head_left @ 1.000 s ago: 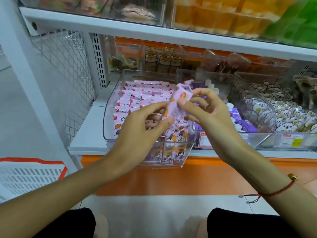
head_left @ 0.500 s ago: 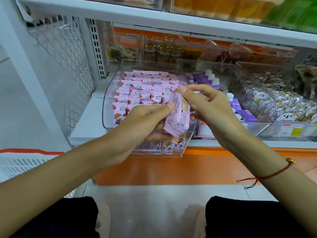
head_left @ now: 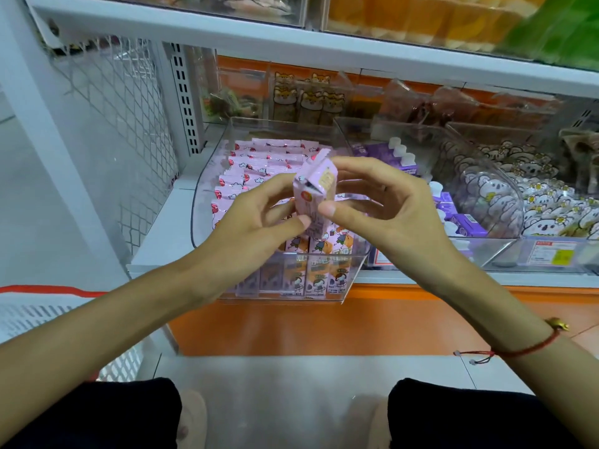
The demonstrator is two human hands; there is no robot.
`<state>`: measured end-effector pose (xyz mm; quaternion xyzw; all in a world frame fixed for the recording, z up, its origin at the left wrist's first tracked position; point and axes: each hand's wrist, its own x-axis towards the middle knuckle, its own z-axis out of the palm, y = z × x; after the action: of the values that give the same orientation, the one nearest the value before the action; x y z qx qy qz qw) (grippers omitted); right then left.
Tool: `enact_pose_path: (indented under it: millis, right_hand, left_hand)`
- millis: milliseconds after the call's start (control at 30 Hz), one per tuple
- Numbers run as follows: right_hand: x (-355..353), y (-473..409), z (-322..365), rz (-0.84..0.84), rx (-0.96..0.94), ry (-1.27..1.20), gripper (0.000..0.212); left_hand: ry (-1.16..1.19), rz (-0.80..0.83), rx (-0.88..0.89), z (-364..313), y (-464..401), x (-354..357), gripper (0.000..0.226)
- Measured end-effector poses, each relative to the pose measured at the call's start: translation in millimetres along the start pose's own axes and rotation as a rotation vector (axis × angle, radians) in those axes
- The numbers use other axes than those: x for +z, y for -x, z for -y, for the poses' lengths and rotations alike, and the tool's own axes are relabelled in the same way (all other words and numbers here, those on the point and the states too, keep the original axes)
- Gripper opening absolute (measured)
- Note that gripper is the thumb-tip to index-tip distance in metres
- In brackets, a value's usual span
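Observation:
A small pink snack packet [head_left: 312, 197] stands upright between both hands, above a clear plastic bin [head_left: 207, 189] on a low white shelf. My left hand [head_left: 256, 222] pinches the packet's left side with thumb and fingers. On the right side, my right hand [head_left: 382, 212] pinches it, thumb in front, fingers behind. The bin holds several rows of the same pink packets [head_left: 259, 166], some printed with a cartoon child at the front [head_left: 319, 277].
A second clear bin to the right holds purple cartons [head_left: 460, 222], and a third holds koala-print packets [head_left: 551, 205]. More goods fill the shelf above [head_left: 324, 43]. A wire mesh panel [head_left: 129, 124] closes the left side. A white basket with red rim [head_left: 42, 306] sits lower left.
The packet has been turned from hanging tilted downward to standing upright and lifted slightly. Both hands shifted their pinch on it. The view moved a little.

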<state>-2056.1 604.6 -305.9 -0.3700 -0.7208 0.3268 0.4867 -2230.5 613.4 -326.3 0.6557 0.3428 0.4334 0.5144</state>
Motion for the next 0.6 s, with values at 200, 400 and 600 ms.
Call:
enact_pose_path:
  millis: [200, 400, 600]
  right_hand:
    - [-2.2, -0.5, -5.2, 0.006, -0.032, 0.099, 0.051]
    - [10.8, 2.3, -14.5, 0.004, -0.085, 0.263, 0.061]
    - [0.0, -3.1, -14.2, 0.031, -0.058, 0.245, 0.039]
  left_hand:
    - [-0.010, -0.020, 0.021, 1.7, -2.0, 0.0, 0.035]
    - [0.041, -0.201, 0.058, -0.7, -4.3, 6.7, 0.049]
    - [0.078, -0.290, 0.049, -4.1, -4.1, 3.8, 0.069]
